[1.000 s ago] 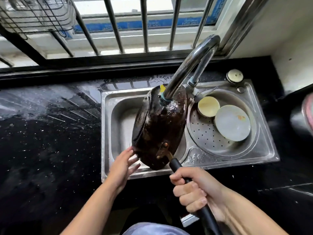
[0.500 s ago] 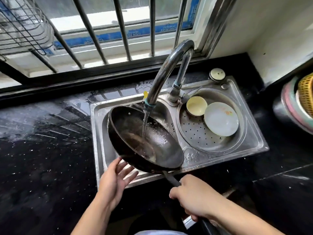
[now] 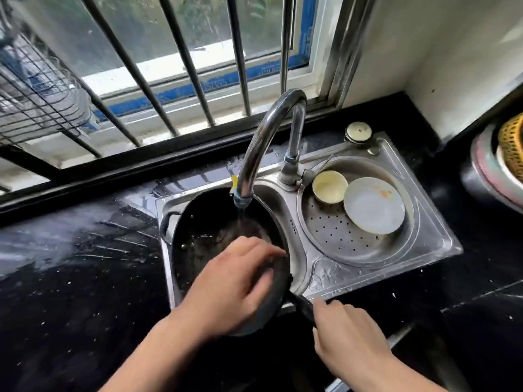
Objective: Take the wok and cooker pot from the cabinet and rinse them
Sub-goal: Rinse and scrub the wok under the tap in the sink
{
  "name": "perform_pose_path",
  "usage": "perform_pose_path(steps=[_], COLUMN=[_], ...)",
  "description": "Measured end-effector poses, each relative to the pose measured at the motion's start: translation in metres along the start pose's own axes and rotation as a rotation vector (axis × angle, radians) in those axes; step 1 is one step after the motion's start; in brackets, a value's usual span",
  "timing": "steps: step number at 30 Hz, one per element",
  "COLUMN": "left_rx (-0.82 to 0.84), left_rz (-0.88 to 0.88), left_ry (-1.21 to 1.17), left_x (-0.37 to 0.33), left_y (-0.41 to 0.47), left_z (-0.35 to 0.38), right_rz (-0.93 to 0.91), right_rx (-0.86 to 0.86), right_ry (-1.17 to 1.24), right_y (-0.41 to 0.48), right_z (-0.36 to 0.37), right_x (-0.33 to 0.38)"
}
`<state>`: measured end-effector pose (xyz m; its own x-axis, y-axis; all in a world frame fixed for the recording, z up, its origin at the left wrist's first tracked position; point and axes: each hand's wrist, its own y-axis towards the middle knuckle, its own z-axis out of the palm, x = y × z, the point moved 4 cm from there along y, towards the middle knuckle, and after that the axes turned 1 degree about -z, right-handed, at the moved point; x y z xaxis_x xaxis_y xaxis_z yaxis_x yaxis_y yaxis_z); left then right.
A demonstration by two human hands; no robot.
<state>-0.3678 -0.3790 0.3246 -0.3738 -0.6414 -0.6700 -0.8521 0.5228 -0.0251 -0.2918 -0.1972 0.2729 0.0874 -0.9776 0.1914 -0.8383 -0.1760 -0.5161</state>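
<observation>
Two hands on wok (image 3: 203, 236), now turned bowl-up in sink (image 3: 319, 275) under tap (image 3: 254, 154) stream; my left hand (image 3: 235, 281) fingers pressed together, rubbing inside; right hand (image 3: 348, 332) fingers pinching handle; rinsing underway

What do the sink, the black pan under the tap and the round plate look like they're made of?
Sink: apparently stainless steel, brushed silvery, reflecting light. Wok: dark metal, perhaps seasoned iron or carbon steel; dull black, wet inside; the exact metal is unclear. Plate: probably glazed ceramic, though melamine is possible; smooth, off-white, slightly glossy, with an orange smear.
</observation>
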Motion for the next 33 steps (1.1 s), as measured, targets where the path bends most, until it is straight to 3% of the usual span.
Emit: perform_pose_path(steps=[3,6,10,11,18,23,25,33], left_rx=[0.132,0.130,-0.155,-0.179,-0.127,0.201,0.225,0.222], left_rz=[0.015,-0.007,0.035,0.050,0.059,0.068,0.071,-0.324], left_ry=[0.274,0.486,0.458,0.438,0.408,0.439,0.441,0.451], left_x=[0.003,0.016,0.034,0.039,0.045,0.010,-0.002,0.011], left_y=[0.042,0.071,0.084,0.084,0.084,0.118,0.155,0.276], left_z=[0.037,0.052,0.035,0.031,0.015,0.077,0.102,0.139], right_rz=[-0.022,-0.007,0.021,0.002,-0.011,-0.009,0.001,0.004], right_rx=[-0.040,-0.079,0.011,-0.035,-0.167,-0.084,-0.046,-0.055], right_ry=[-0.087,-0.134,-0.137,-0.128,-0.130,-0.092,-0.104,-0.051], right_y=[0.001,0.004,0.011,0.015,0.027,0.035,0.036,0.037], right_z=[-0.012,-0.022,-0.024,-0.021,-0.031,-0.014,-0.014,-0.010], right_x=[-0.001,-0.005,-0.009,-0.012,-0.018,-0.024,-0.023,-0.022])
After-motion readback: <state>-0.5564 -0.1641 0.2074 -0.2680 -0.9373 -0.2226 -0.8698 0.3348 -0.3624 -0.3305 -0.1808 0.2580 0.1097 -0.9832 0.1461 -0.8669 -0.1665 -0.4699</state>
